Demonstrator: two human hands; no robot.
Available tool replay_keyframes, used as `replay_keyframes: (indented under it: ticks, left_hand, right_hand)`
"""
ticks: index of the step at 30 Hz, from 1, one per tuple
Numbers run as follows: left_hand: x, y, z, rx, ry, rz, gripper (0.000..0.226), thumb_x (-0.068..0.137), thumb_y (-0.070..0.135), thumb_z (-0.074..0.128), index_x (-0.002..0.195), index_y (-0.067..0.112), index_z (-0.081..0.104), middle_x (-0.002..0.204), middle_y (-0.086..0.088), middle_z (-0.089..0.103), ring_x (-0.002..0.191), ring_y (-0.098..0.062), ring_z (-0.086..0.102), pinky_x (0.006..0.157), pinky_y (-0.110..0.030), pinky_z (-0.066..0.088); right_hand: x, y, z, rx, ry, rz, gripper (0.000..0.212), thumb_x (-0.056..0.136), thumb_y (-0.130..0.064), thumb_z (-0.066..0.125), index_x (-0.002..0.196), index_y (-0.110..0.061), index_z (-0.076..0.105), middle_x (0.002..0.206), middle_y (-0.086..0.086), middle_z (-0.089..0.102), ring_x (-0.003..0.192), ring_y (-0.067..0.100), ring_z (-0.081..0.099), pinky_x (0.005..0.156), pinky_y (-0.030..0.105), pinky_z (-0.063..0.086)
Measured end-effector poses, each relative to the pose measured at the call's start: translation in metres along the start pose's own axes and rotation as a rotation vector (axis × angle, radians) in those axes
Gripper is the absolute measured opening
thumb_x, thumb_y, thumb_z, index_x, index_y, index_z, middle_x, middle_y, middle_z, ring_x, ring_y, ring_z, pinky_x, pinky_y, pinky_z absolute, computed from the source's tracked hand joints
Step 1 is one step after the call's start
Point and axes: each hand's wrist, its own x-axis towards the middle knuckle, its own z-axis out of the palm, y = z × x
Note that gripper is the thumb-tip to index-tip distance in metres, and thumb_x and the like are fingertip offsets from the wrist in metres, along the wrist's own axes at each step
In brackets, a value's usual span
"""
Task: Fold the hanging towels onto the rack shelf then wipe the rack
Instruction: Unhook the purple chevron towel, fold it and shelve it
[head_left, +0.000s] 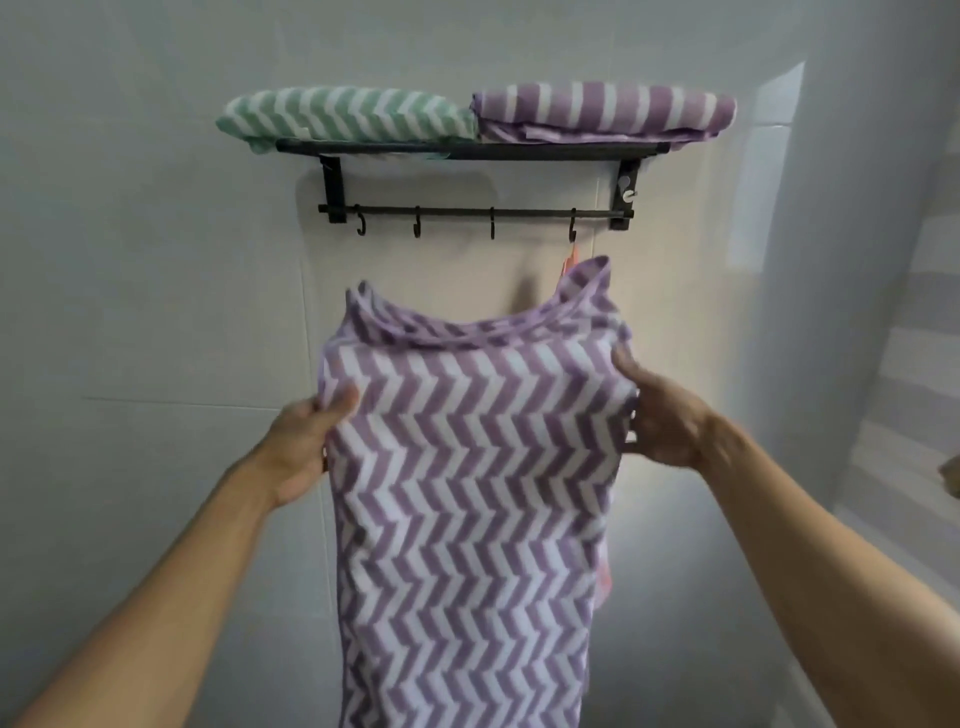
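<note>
A purple and white zigzag towel (467, 483) hangs between my hands in front of the wall, its top edge folded over and sagging. My left hand (304, 447) grips its left edge and my right hand (662, 415) grips its right edge, below the black wall rack (467, 151). On the rack shelf lie a folded green zigzag towel (343, 115) on the left and a folded purple striped towel (602, 111) on the right. A pink towel (570, 260) hangs from the rightmost hook, mostly hidden behind the towel I hold.
The rack's lower bar (467, 212) carries several black hooks; the three left ones are bare. Pale tiled wall (130, 312) surrounds the rack. A corner with a striped surface (904, 395) lies to the right.
</note>
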Motion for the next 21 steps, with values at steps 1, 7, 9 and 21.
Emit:
replay_keyframes:
  ticks: [1, 7, 9, 21]
  left_hand:
    - [-0.011, -0.016, -0.003, 0.086, -0.026, -0.053, 0.085, 0.050, 0.057, 0.092, 0.119, 0.012, 0.068, 0.113, -0.005, 0.075, 0.103, -0.025, 0.072, 0.086, -0.039, 0.059]
    - [-0.053, -0.112, -0.031, 0.225, 0.124, -0.356, 0.054, 0.074, 0.035, 0.079, 0.111, -0.005, 0.070, 0.097, -0.020, 0.076, 0.094, -0.038, 0.073, 0.087, -0.046, 0.056]
    - [-0.043, -0.095, -0.032, 0.134, 0.193, -0.355, 0.049, 0.079, 0.033, 0.078, 0.107, -0.006, 0.070, 0.099, -0.024, 0.075, 0.087, -0.036, 0.074, 0.086, -0.047, 0.056]
    - [-0.049, -0.065, -0.029, 0.092, 0.072, -0.238, 0.064, 0.070, 0.032, 0.079, 0.122, -0.001, 0.066, 0.111, -0.017, 0.074, 0.105, -0.035, 0.070, 0.094, -0.044, 0.054]
  right_hand:
    - [-0.005, 0.022, -0.003, -0.092, -0.057, 0.056, 0.085, 0.044, -0.068, 0.089, 0.110, -0.017, 0.074, 0.109, 0.004, 0.077, 0.098, 0.024, 0.072, 0.082, 0.040, 0.056]
    - [-0.033, 0.149, -0.004, -0.233, -0.177, 0.278, 0.059, 0.047, -0.056, 0.095, 0.078, -0.011, 0.073, 0.085, 0.010, 0.072, 0.071, 0.018, 0.066, 0.068, 0.032, 0.053]
    - [-0.029, 0.127, 0.002, -0.142, -0.091, 0.210, 0.052, 0.067, -0.044, 0.085, 0.093, 0.000, 0.077, 0.104, 0.020, 0.075, 0.086, 0.028, 0.070, 0.080, 0.040, 0.058]
    - [-0.031, 0.097, 0.012, -0.111, -0.154, 0.168, 0.077, 0.061, -0.033, 0.096, 0.124, -0.002, 0.064, 0.121, 0.019, 0.071, 0.106, 0.035, 0.071, 0.094, 0.051, 0.056]
